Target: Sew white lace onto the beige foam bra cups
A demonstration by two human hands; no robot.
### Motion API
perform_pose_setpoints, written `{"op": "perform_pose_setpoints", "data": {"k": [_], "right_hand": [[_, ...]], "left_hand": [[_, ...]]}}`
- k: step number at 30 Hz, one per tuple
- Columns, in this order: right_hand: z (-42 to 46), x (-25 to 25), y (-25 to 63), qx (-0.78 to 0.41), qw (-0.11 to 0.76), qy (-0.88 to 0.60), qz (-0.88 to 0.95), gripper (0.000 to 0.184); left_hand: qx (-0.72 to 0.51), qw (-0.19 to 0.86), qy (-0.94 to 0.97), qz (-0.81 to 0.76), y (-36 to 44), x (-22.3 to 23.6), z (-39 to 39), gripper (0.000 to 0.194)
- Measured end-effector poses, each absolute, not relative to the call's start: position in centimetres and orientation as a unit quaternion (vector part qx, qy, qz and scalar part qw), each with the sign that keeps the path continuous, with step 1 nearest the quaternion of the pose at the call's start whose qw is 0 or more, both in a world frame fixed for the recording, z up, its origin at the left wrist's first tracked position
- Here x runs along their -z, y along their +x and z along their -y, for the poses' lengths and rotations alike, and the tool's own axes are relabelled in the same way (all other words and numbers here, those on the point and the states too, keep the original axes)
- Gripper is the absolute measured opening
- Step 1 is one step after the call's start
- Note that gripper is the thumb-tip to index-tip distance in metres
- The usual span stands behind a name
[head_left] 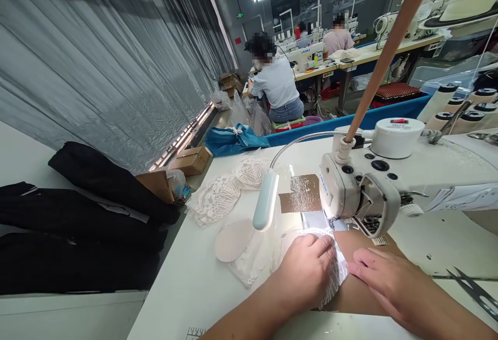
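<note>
A white lace bra cup (337, 273) lies at the needle area of a sewing machine (340, 187), partly under my left hand. My left hand (307, 267) rests on the cup, its fingers curled and pressed together on the lace. At the cup's right edge, my right hand (383, 275) pinches the white fabric between thumb and fingers. A finished-looking lace bra piece (221, 197) lies farther back on the left of the table. A beige oval pad (233, 240) and more lace (251, 265) sit left of my left hand.
A lamp (265, 200) on a bent metal neck hangs above the work. Open scissors (475, 294) lie at the right. Thread cones (441, 105) stand behind the machine. Dark clothing (78, 226) lies at the left. A co-worker (278, 83) sits ahead.
</note>
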State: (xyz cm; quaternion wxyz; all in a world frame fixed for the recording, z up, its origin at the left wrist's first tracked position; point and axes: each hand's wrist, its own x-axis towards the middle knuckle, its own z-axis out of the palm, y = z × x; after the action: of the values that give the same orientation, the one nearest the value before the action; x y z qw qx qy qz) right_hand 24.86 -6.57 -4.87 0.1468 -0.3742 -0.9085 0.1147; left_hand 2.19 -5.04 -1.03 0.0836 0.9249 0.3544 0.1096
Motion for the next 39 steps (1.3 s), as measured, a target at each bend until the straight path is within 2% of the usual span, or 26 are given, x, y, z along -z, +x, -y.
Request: {"op": "perform_pose_setpoints", "data": {"k": [7, 14, 18, 25, 28, 31, 35, 39], "right_hand": [[6.3, 4.4, 24.6, -0.113, 0.133, -0.381, 0.908, 0.035], [5.9, 5.3, 24.0, -0.069, 0.222, -0.385, 0.893, 0.033], [5.4, 4.5, 23.5, -0.020, 0.238, -0.387, 0.891, 0.035], [4.7, 3.2, 22.5, 0.031, 0.182, -0.445, 0.877, 0.051], [4.6, 3.2, 22.2, 0.040, 0.148, -0.472, 0.868, 0.055], [4.7, 3.5, 22.2, 0.051, 0.138, -0.484, 0.863, 0.056], [4.6, 4.4, 22.5, 0.079, 0.123, -0.478, 0.866, 0.060], [4.3, 5.0, 22.5, 0.120, 0.145, -0.477, 0.858, 0.060]], "left_hand": [[-0.126, 0.073, 0.924, -0.353, 2.2, 1.3, 5.0, 0.034], [-0.130, 0.076, 0.930, -0.336, 1.8, 1.0, 3.7, 0.044], [-0.118, 0.079, 0.935, -0.326, 1.5, 0.7, 2.4, 0.048], [-0.102, 0.058, 0.946, -0.302, 0.9, 0.6, -0.1, 0.046], [-0.112, 0.041, 0.945, -0.304, 0.8, 0.7, -0.4, 0.039], [-0.115, 0.044, 0.951, -0.284, 0.7, 0.9, 0.0, 0.032], [-0.117, 0.063, 0.957, -0.260, 0.6, 1.0, 0.6, 0.035], [-0.123, 0.067, 0.948, -0.287, 0.6, 1.0, 0.2, 0.032]]}}
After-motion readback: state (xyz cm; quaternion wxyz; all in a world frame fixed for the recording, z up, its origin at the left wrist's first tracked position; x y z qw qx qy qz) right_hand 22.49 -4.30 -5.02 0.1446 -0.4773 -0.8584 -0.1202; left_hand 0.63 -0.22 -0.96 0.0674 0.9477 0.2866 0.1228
